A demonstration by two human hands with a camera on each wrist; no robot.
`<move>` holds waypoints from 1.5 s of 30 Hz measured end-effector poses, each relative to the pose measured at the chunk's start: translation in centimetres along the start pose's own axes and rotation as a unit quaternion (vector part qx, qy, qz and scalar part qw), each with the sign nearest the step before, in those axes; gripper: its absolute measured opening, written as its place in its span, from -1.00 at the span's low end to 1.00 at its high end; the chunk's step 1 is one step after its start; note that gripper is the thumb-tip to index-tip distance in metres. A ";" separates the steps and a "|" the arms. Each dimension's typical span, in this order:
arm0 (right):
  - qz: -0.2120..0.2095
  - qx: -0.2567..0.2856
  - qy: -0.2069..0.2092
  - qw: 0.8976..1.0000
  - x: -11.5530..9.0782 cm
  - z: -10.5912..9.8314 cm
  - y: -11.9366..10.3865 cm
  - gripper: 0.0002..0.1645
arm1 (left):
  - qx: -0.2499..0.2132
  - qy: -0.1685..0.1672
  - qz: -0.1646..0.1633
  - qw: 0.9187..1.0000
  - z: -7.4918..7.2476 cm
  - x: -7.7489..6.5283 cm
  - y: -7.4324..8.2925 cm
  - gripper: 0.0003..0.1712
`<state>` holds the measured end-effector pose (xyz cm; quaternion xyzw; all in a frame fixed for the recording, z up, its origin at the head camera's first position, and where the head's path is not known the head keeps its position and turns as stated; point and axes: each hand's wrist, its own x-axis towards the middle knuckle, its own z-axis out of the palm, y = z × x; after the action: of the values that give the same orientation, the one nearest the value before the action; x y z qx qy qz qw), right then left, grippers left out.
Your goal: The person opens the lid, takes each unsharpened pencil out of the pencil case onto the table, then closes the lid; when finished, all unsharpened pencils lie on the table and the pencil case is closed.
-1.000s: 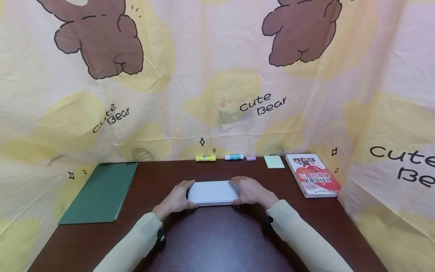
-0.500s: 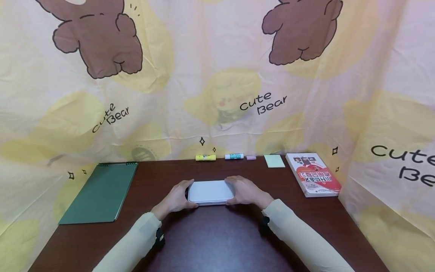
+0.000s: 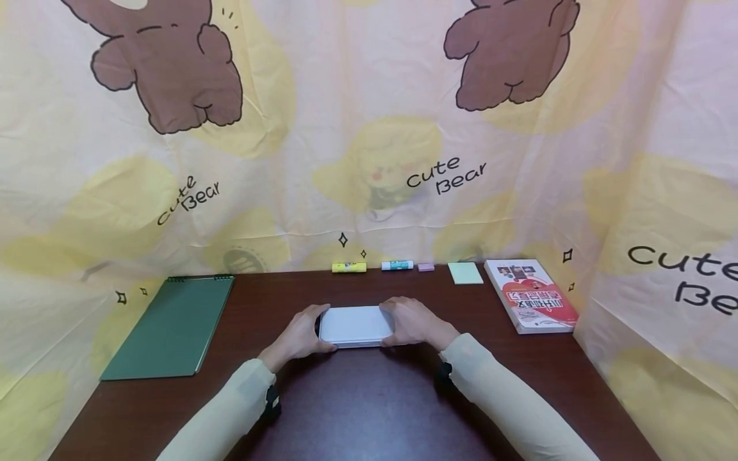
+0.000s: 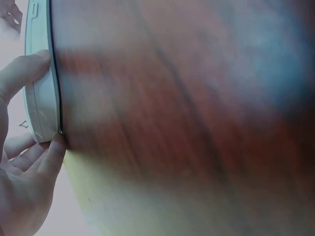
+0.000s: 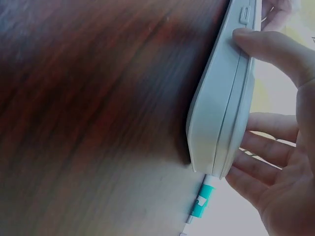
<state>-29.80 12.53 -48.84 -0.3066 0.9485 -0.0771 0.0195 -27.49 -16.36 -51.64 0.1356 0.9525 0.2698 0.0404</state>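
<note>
A white flat case (image 3: pixel 354 325) with rounded corners lies in the middle of the dark wooden table. My left hand (image 3: pixel 301 333) grips its left end, thumb on the near side and fingers at the far side. Around the right end, my right hand (image 3: pixel 416 322) holds it the same way. In the right wrist view a seam runs along the side of the case (image 5: pixel 216 113), and a small latch shows near the thumb. The left wrist view has the left thumb and fingers pressed against the case (image 4: pixel 44 105). Its underside is hidden.
A green spiral-bound pad (image 3: pixel 164 333) lies at the left. Along the back edge are a yellow tube (image 3: pixel 348 267), a white-and-teal glue stick (image 3: pixel 397 265), a small purple block (image 3: pixel 426 267), pale green sticky notes (image 3: pixel 465 273) and a red-and-white book (image 3: pixel 533 298). A printed curtain (image 3: pixel 323 192) stands behind.
My right hand has moved a little to the left, and less of the case shows at its right end. The left hand has stayed in place.
</note>
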 end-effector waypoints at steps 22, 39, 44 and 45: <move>-0.009 -0.001 -0.020 1.000 0.6 -0.2 0.2 -0.03 | -0.005 0.012 0.006 1.000 0.1 -0.1 0.0 0.17; -0.033 -0.005 -0.006 0.999 0.6 -0.4 0.5 -0.07 | -0.001 0.016 0.011 1.000 0.2 -0.1 0.1 0.17; -0.023 -0.002 -0.009 1.000 0.6 -0.4 0.4 -0.04 | -0.004 0.017 0.010 1.000 0.3 -0.1 0.1 0.16; -0.019 0.001 -0.009 1.000 0.5 -0.4 0.3 -0.04 | -0.005 0.016 0.008 1.000 0.3 -0.1 0.1 0.16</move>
<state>-30.43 12.50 -48.53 -0.3248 0.9423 -0.0756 0.0273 -27.32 -16.14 -51.78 0.1384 0.9507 0.2765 0.0238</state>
